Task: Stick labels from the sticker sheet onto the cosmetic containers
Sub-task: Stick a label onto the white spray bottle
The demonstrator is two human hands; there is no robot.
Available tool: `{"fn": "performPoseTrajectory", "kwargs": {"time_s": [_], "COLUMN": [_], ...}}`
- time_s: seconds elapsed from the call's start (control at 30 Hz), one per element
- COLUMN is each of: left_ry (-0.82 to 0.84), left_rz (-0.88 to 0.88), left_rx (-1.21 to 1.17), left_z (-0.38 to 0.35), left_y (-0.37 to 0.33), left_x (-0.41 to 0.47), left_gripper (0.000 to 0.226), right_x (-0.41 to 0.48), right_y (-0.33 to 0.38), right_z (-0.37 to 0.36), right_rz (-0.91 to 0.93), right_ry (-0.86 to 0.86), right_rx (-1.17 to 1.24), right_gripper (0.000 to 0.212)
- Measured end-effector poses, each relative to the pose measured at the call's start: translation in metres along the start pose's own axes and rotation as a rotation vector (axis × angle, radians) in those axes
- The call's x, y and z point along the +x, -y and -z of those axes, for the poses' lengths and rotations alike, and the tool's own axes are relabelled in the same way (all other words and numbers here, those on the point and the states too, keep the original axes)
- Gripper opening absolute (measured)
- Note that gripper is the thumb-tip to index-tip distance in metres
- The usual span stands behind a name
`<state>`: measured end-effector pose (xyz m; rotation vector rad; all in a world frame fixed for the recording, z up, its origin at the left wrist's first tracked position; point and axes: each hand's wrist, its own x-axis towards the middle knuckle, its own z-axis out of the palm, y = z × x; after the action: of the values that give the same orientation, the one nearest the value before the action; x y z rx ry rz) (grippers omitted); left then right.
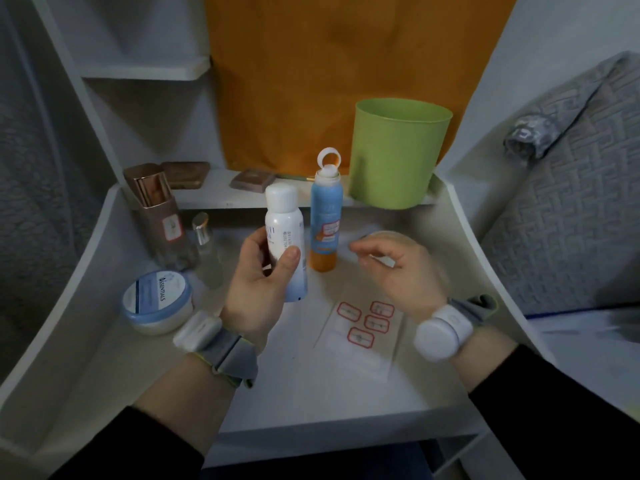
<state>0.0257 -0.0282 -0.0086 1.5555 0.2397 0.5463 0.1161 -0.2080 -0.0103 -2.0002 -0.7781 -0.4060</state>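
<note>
Head view: left hand [259,285] grips white bottle [284,233]; right hand [398,271] blurred, grip unclear, above sticker sheet [360,344]. Hold your bottle steady, bare side facing right hand.

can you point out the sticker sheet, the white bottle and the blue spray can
sticker sheet [372,356], head view, bare lower part of the sheet
white bottle [283,220], head view, upper body just below the cap
blue spray can [325,202], head view, blue upper body
</note>
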Motion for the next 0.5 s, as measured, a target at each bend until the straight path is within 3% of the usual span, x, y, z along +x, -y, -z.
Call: {"fn": "performPoseTrajectory", "kwargs": {"time_s": [0.2,0.5], "left_ry": [-0.002,0.024], "left_rz": [-0.008,-0.019], "left_rx": [0.021,0.085], "left_z": [0.000,-0.005], "left_y": [0.015,0.021], "left_x": [0.012,0.017], "left_gripper": [0.038,0.052], "right_x": [-0.006,0.000], "right_y": [-0.015,-0.017], "right_z": [-0.014,-0.014], "right_rz": [-0.159,-0.195], "right_ry": [0.152,0.393], "right_rx": [-0.044,-0.177], "right_gripper": [0.027,0.043]}}
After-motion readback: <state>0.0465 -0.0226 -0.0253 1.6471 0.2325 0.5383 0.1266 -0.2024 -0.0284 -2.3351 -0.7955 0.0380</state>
